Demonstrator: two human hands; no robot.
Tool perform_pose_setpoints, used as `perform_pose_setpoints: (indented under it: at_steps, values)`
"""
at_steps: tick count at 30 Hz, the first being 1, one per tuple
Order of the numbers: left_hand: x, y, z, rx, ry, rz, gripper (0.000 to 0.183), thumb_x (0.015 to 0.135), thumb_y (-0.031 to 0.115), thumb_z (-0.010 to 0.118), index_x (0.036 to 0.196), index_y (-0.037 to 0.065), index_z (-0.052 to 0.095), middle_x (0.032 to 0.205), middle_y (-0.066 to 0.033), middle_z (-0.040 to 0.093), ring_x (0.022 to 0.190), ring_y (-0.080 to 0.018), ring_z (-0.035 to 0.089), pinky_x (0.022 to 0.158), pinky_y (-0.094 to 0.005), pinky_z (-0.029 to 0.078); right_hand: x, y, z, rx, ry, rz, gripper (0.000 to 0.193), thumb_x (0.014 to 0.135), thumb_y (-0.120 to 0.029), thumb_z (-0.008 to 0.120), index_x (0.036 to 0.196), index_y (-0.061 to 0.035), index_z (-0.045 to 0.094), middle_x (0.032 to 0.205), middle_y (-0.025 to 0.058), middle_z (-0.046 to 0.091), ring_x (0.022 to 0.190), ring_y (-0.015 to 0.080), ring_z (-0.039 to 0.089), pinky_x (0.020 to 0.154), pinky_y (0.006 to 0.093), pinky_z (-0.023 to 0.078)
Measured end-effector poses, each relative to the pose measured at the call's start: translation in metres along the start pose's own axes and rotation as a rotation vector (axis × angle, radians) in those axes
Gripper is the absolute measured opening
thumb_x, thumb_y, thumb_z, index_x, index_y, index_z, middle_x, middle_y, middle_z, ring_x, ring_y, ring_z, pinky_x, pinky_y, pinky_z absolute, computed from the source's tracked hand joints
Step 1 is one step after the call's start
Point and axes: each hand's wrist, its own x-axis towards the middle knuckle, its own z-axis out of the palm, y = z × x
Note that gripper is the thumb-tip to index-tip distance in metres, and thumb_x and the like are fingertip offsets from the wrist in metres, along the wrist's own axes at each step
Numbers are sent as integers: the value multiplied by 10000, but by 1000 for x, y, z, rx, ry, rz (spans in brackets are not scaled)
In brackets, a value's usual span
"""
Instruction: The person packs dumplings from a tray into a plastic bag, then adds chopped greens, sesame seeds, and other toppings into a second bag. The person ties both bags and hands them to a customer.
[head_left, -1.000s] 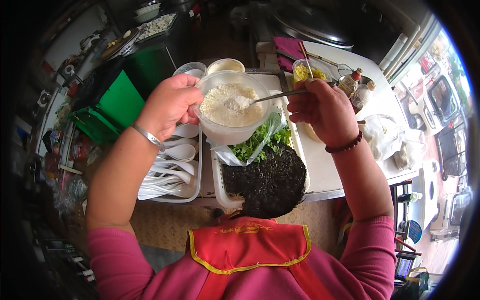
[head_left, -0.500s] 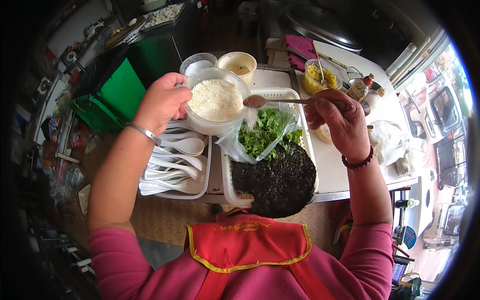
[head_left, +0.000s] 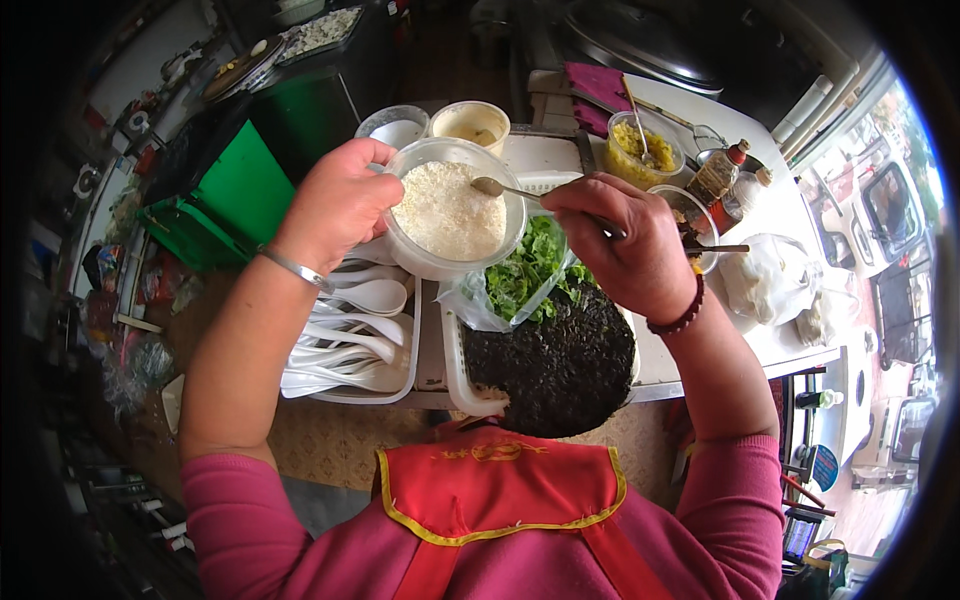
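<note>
My left hand (head_left: 340, 200) grips the rim of a clear round tub (head_left: 470, 262) and holds it up over the counter. Pale, coarse powder (head_left: 447, 215) fills much of it. In my right hand (head_left: 635, 240) is a metal spoon (head_left: 515, 191), closed in the fingers, its bowl just above the powder at the tub's right side. Below the tub, chopped green leaves (head_left: 535, 265) sit in an open clear plastic bag (head_left: 468, 303). Dark seaweed sheets (head_left: 550, 365) lie beside the bag, on a white basket (head_left: 455, 375).
White spoons (head_left: 345, 335) fill a tray at the left. Behind stand two round tubs (head_left: 470, 125). On the right are a bowl of yellow chopped food (head_left: 640, 150), bottles (head_left: 718, 172), a tub with a dark handle (head_left: 690, 215) and a white plastic bag (head_left: 770, 280). A green bin (head_left: 245, 185) stands far left.
My right hand has brought the spoon left and up from above the leaves to over the powder. The tub has shifted right, and powder no longer falls from the spoon.
</note>
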Motion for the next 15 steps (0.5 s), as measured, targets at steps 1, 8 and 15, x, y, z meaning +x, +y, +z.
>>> perform_pose_setpoints:
  at_steps: [1,8,15]
  values:
    - [0,0,0,-3,-8,9,319,795,38,573,1109,-13,584,777,-24,606,545,-50,521,419,-189,334,-1,1,5,204,13,171,139,924,-12,526,996,31,637,872,103,688,726,182,669,676,284,545]
    - [2,-2,-3,10,7,-20,302,787,23,577,1085,-27,591,746,-29,592,523,-62,500,420,-201,340,-8,6,25,1151,213,1024,285,977,-181,463,1095,53,574,926,180,689,783,267,699,689,375,599]
    - [7,-4,-10,-17,52,-26,306,779,3,585,1077,-67,569,709,-49,567,529,-84,486,442,-230,365,-18,15,-11,1102,421,916,267,963,-167,482,1075,53,584,921,183,681,780,253,696,679,371,600]
